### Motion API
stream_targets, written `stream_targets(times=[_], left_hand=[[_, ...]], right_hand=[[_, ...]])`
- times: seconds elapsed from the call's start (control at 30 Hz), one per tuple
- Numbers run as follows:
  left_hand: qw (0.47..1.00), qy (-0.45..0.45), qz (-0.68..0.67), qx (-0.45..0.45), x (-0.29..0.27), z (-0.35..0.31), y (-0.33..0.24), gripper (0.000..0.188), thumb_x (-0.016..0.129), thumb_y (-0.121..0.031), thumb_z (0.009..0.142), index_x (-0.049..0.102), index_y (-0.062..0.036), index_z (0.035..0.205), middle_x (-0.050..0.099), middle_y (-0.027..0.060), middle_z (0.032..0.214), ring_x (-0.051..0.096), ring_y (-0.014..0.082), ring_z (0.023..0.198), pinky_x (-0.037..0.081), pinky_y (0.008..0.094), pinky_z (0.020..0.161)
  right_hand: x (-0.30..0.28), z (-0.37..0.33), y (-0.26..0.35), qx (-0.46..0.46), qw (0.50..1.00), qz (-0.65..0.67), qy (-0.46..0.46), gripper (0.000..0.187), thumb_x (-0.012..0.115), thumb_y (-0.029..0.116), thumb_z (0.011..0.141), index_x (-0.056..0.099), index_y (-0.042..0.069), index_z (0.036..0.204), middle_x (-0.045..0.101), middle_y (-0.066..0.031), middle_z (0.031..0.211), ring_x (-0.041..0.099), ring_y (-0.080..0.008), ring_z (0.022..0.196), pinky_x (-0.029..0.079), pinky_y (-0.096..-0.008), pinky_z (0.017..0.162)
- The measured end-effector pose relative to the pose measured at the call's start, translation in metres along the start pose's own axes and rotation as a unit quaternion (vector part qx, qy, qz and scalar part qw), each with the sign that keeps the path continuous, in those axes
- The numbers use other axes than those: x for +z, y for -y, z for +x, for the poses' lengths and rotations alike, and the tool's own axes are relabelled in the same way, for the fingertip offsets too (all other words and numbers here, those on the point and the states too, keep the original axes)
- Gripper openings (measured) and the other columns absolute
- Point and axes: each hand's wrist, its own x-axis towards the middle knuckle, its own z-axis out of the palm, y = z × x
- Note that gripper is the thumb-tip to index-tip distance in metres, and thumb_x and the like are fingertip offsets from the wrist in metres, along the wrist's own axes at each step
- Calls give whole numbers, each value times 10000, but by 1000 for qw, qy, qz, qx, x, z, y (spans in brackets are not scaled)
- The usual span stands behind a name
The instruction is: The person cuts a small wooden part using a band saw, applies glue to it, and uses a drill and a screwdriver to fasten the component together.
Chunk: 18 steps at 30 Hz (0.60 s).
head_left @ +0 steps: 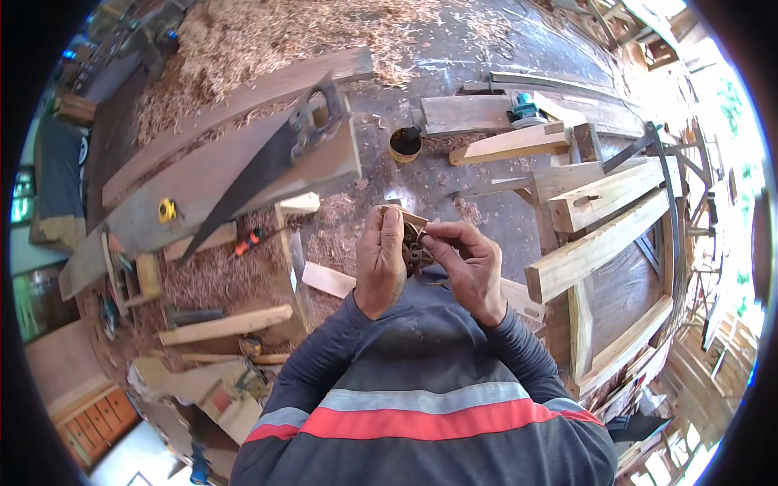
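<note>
Close in front of my chest, both hands are at a small brown and dark metal device (414, 249), too small and too covered by fingers to name. My left hand (381, 261) is closed around its left side, with the thumb pointing up. On its right side, my right hand (468, 266) pinches the device between thumb and bent fingers. A thin tan edge (409, 217) shows just above it, between the hands. Below and left of my left hand lies a pale wooden strip (327, 279).
At left, a handsaw (255, 174) and a yellow tape measure (167, 211) rest on a wide plank (324, 174). Ahead stands a yellow tin (405, 151). Thick beams (596, 247) and a teal power tool (524, 107) are at right. Shavings (235, 49) cover the far floor.
</note>
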Motion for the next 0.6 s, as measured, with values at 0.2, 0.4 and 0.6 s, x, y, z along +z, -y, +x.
stream_targets(times=[0.2,0.4,0.6], left_hand=[[999,26,1,-21,30,110,-29,309,385,-306,1102,555,-64,1015,592,-4,754,526,38,544,441,206,442],[996,82,43,14,73,229,-35,347,385,-355,1095,552,-62,1018,622,32,763,562,77,512,448,223,408],[968,173,-69,-168,125,324,-71,335,404,-332,1072,564,-42,1021,635,97,788,636,183,518,516,325,377]], right_hand=[[-25,96,13,-11,999,4,-42,145,715,16,910,705,-27,1048,738,-75,887,678,-92,789,560,-246,703],[-70,201,35,-23,998,-11,-52,134,730,-1,896,712,-21,1027,731,-64,918,661,-87,846,537,-240,756],[-123,284,54,-116,985,-102,-77,164,753,22,859,728,-4,1019,733,-116,920,702,-165,821,551,-297,730]])
